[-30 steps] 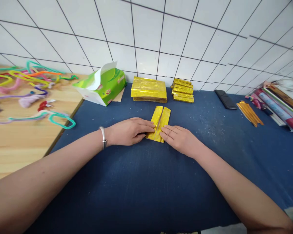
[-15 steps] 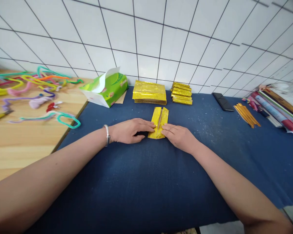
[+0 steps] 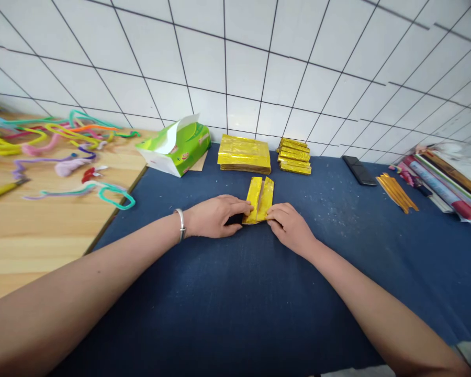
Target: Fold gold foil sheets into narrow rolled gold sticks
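A sheet of gold foil paper (image 3: 267, 195) lies on the blue cloth with both long sides folded in, leaving a narrow gap along its middle. On its left flap rest the fingertips of my left hand (image 3: 215, 217), fingers stretched out and thumb apart; a silver bangle is on that wrist. My right hand (image 3: 292, 228) has its thumb and fingers closed at the sheet's near right corner. Behind the sheet sits a stack of flat gold foil paper (image 3: 245, 153), with a pile of folded gold strips (image 3: 294, 157) to its right.
A green tissue pack (image 3: 186, 149) stands at the back left, beside a wooden board (image 3: 63, 230) strewn with colourful pipe cleaners. To the right lie a black phone (image 3: 359, 170), several orange-gold strips (image 3: 397, 192) and a pile of books and packets (image 3: 447, 180). A tiled wall closes off the back.
My right thumb and fingers have drawn together at the near right corner of the sheet. The left hand stays on the left flap. The whole view has shifted slightly.
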A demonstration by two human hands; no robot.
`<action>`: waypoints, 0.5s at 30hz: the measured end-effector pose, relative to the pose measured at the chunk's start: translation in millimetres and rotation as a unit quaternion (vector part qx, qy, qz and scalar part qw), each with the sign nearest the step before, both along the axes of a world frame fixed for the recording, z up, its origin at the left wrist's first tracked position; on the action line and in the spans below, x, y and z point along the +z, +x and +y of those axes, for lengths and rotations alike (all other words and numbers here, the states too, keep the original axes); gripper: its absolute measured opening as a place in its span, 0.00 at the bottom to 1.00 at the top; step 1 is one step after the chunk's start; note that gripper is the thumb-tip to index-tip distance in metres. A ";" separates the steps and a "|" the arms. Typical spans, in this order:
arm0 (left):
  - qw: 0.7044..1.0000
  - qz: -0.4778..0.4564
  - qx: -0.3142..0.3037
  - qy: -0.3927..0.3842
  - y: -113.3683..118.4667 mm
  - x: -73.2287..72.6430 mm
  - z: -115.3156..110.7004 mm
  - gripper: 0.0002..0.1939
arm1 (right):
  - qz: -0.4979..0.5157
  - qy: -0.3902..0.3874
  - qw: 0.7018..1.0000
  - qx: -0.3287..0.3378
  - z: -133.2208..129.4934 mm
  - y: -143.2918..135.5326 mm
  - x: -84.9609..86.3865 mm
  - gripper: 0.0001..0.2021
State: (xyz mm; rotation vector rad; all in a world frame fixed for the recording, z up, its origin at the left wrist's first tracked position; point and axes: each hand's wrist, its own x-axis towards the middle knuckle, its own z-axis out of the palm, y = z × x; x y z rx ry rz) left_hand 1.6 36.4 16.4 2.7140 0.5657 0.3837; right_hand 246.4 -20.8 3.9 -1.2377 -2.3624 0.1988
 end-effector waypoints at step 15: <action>0.996 -0.054 0.061 -0.040 7.8 -13.2 0.9 0.13 | 0.045 -0.039 0.997 -0.041 -3.2 -5.3 3.5 0.06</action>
